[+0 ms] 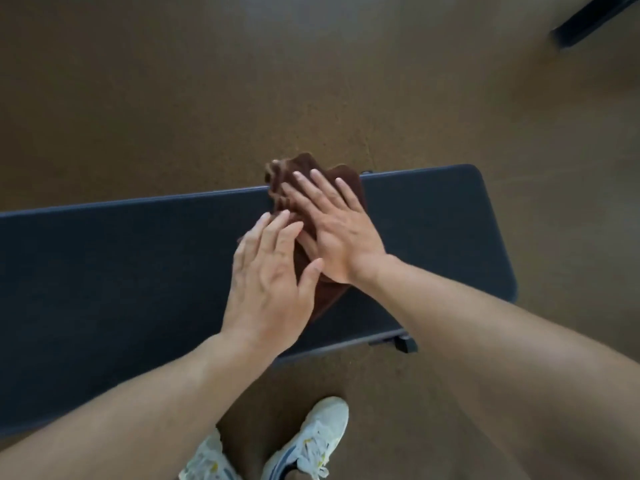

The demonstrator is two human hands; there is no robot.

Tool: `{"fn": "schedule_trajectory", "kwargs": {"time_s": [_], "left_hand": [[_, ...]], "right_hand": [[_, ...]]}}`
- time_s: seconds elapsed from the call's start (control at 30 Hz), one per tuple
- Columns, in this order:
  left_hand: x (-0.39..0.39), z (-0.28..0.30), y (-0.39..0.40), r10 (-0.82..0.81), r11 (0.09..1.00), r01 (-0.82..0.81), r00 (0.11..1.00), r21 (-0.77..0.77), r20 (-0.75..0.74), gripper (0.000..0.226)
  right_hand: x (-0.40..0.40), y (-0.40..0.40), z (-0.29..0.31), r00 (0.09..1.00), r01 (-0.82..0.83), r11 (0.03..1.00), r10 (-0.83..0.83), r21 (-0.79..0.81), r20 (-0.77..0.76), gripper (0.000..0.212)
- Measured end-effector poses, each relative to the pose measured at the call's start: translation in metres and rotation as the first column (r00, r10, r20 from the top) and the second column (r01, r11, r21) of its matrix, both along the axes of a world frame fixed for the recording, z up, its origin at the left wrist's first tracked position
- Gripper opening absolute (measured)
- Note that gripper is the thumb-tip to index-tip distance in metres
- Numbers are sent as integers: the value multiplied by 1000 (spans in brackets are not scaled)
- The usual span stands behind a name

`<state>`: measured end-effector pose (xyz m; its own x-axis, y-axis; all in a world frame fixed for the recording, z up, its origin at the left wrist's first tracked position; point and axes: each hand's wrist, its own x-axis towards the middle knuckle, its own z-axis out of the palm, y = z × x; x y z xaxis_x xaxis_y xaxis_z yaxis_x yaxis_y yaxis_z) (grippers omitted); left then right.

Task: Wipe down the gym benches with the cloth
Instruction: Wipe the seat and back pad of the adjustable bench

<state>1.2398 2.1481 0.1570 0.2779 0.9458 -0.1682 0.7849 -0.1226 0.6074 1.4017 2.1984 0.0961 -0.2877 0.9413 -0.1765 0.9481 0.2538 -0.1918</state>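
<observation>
The floor [173, 98] fills most of the view, a brown, speckled, slightly shiny surface with nothing lying on it near the work; at the top right corner a dark bar [595, 19], perhaps part of another piece of gym gear, juts in, too cropped to name. Across the middle runs the bench [104, 271], a long dark padded top with a rounded far end at the right and a bit of black frame [403, 342] showing under its near edge. The padding looks matte and even; no streaks, wet marks or dust can be made out, so how much of it has been wiped cannot be told. My judgement is that the wiping of this bench is under way near its right end, with the long left stretch and any other benches likely left to do. The cloth [329, 292], dark brown and bunched, lies on the bench top, its far edge spilling over the back edge. The right hand [339, 233] presses flat on it, fingers spread, no grip closed; the left hand [270, 278] rests open beside it, fingertips on the cloth. Below, two white shoes [311, 441] stand on the floor.
</observation>
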Motion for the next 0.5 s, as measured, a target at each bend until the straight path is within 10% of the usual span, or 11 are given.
{"fn": "schedule_trajectory", "kwargs": {"time_s": [0.3, 0.5], "left_hand": [[121, -27, 6, -372, 915, 293, 878, -277, -302, 114], [143, -34, -4, -419, 890, 261, 791, -374, -446, 136]], "right_hand": [[186, -57, 6, 843, 536, 843, -537, -35, -40, 64], [221, -139, 3, 273, 859, 392, -894, -328, -355, 53]]}}
